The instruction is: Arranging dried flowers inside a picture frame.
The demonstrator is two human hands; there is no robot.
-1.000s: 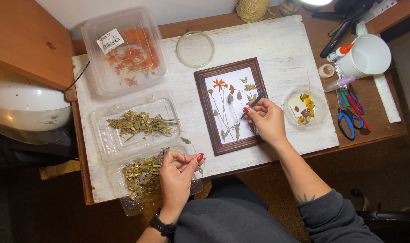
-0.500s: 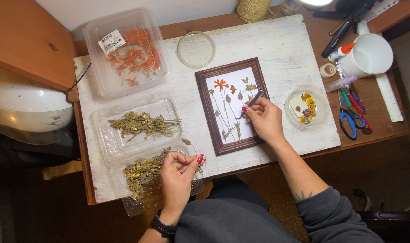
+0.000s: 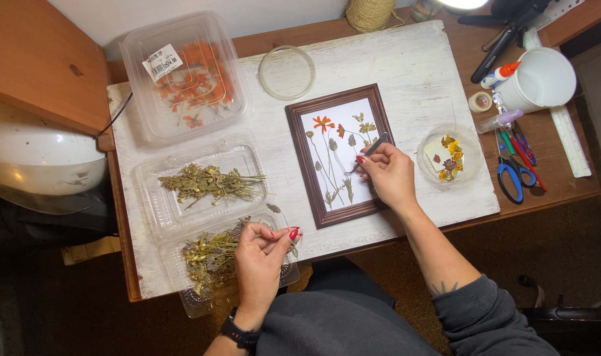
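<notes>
Brown wood frames the work: a small picture frame (image 3: 340, 155) lies flat on the whitewashed board (image 3: 412, 72) that covers the bench, and its white backing carries pressed stems, an orange bloom at the top left and small tan flower heads beside it. The right hand (image 3: 389, 175) rests over the frame's right edge, its grip clenched on dark tweezers (image 3: 370, 148) whose tips point down at the white backing among the stems. The left hand (image 3: 261, 254) sits at the near edge of the board, its fingertips pinched on a small dried sprig (image 3: 284, 236) over the nearest clear plastic tray (image 3: 208, 264) of olive-brown dried plants.

To do this well, I judge that the tweezers should touch only a stem or a petal edge, lightly, with the heel of the right hand braced on the frame so the tips do not shake. The dried pieces look brittle and thin, so a hard pinch could crumble them. The sprig in the left hand should be kept low over its tray, so any crumbs fall there and not on the white backing
</notes>
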